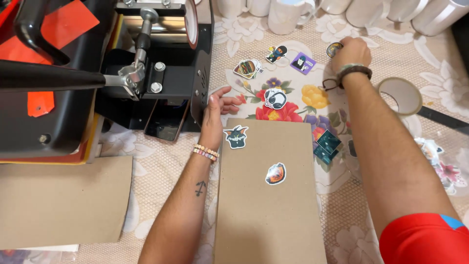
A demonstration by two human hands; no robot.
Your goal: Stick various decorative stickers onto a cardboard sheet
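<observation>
hands among stickers on a floral tablecloth

the right hand [350, 52] reaches far out, fingertips closed on a round dark sticker [334, 49] near the white mugs [288, 15]. the left hand [215, 113] lies flat, fingers loosely spread, holding nothing, beside the brown cardboard sheet [268, 215].

Two die-cut stickers sit on the brown cardboard sheet [273, 220]: a grey cartoon-cat sticker [236, 137] near its top left corner and an orange-and-black rounded sticker [276, 174] mid-sheet. On the floral tablecloth above lie a burger sticker [247, 68], a dark masked-figure sticker [277, 54], a purple square sticker [303, 63], a white round-headed sticker [275, 99] and a dark teal square sticker [327, 145] (beside the sheet's right edge). The right hand [351, 53] touches a small round dark sticker [334, 49].
</observation>
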